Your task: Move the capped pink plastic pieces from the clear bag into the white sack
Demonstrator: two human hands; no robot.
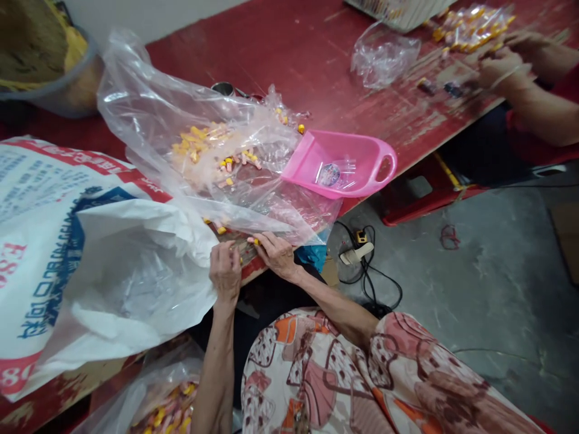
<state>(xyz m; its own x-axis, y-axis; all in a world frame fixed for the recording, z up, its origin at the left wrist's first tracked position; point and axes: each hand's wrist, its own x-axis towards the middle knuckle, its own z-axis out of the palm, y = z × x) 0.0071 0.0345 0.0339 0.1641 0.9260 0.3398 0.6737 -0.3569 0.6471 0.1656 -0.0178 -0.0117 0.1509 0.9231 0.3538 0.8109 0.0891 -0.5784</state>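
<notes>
At the near edge of the red table, my left hand [225, 271] is closed with its fingers curled, beside the mouth of a white sack [136, 337]. A speck of yellow shows by its fingertips, but what it holds is hidden. Just to the right, my right hand [277, 256] pinches a small yellow-and-pink plastic piece [254, 241] between thumb and fingers. Beyond both hands spreads a large clear plastic bag [149, 102], with many similar yellow-and-pink pieces [199, 141] in it. A few loose yellow pieces [221, 230] lie close to my hands.
A pink scoop [357, 157] with a round label inside rests on the table [289, 54]. Another person's hands [506, 60] work at the far right near bagged pieces [474, 27]. A bucket [85, 78] stands at upper left. Black cables [389, 283] lie on the floor.
</notes>
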